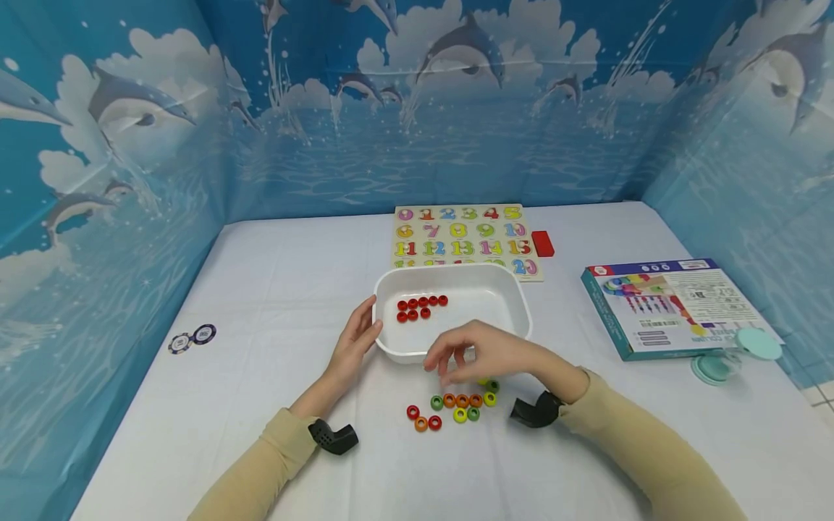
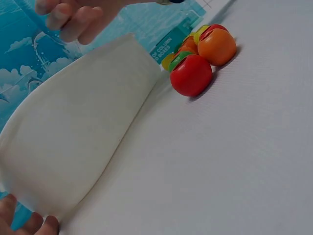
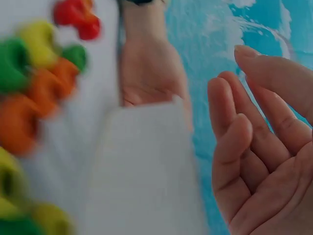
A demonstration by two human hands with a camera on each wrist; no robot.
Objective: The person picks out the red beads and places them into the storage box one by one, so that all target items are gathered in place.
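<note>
A white tray [image 1: 478,347] stands in the middle of the table, with several red beads [image 1: 423,302] in two rows inside. My left hand [image 1: 348,351] touches the tray's left end, its fingers lying along the outer wall. Over the tray's near edge hovers my right hand [image 1: 478,352], fingers loosely bent and holding nothing, as the right wrist view also shows. Loose beads lie in front of the tray: red beads [image 1: 435,422], orange beads [image 1: 462,401], green beads [image 1: 436,402] and yellow beads [image 1: 460,415]. The right hand partly covers the farthest ones.
Behind the tray lies a number board [image 1: 456,230], with a red block [image 1: 542,244] beside it. On the right are a flat printed box [image 1: 677,304] and a clear jar with a mint lid [image 1: 759,344]. Two round chips [image 1: 192,339] lie at the left.
</note>
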